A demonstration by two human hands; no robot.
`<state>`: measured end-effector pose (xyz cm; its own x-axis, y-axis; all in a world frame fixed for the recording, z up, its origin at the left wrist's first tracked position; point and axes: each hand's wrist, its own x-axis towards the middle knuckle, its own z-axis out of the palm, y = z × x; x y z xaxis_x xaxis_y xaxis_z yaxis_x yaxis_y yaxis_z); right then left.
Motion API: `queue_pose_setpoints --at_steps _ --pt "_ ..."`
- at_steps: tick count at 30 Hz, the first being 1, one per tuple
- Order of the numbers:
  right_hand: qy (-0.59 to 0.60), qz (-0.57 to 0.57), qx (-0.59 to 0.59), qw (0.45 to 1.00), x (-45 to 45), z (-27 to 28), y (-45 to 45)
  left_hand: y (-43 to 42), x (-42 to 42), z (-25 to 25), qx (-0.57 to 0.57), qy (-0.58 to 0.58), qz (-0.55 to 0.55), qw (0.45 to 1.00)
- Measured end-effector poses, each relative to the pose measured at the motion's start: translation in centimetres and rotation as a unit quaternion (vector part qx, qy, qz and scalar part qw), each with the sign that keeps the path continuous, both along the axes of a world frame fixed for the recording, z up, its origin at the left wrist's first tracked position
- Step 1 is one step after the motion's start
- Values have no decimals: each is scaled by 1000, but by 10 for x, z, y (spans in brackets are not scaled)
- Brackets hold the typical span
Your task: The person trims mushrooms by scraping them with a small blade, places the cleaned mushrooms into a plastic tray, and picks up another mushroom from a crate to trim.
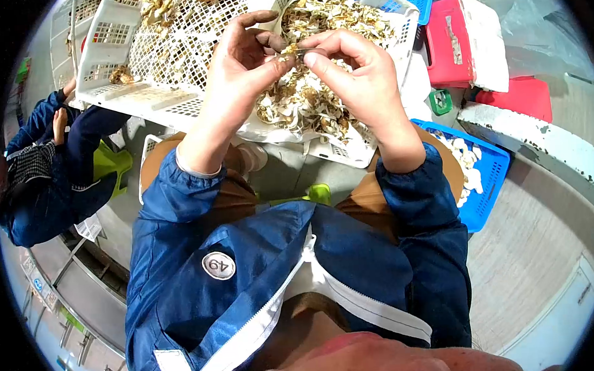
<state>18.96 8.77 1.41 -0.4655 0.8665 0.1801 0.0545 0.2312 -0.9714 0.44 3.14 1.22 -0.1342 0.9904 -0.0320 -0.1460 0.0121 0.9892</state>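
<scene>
Above a white crate of trimmings, my two hands meet, both closed in a pinch. My left hand (248, 61) grips a small yellowish-brown mushroom piece (290, 50) between thumb and fingers, its fingertips dark with dirt. My right hand (355, 67) pinches a thin, narrow blade (310, 50) against that piece; the fingers hide most of it. Beneath them, a heap of pale and brown mushroom trimmings (300, 106) fills the lined white crate (402, 38).
A white mesh basket (188, 41) with brown mushrooms stands at upper left. On the right are a blue basket (489, 184) of pale pieces, a red container (446, 43) and a small green box (440, 101). Another person (51, 163) sits at left on a green stool (110, 167).
</scene>
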Motion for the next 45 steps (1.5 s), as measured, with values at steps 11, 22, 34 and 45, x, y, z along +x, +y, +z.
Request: queue_pose_setpoints --at_steps 11,22,34,45 --pt "192 55 -246 949 2 -10 6 2 -8 -2 -50 -77 -36 995" --pt "100 47 -175 978 4 -9 4 -4 -6 -5 -78 -148 -63 984" --pt "-5 -104 -38 994 6 -13 5 -3 -6 -11 -86 -215 -34 972" --pt "184 20 -238 953 8 -8 5 -6 6 -10 -168 -259 -52 950"
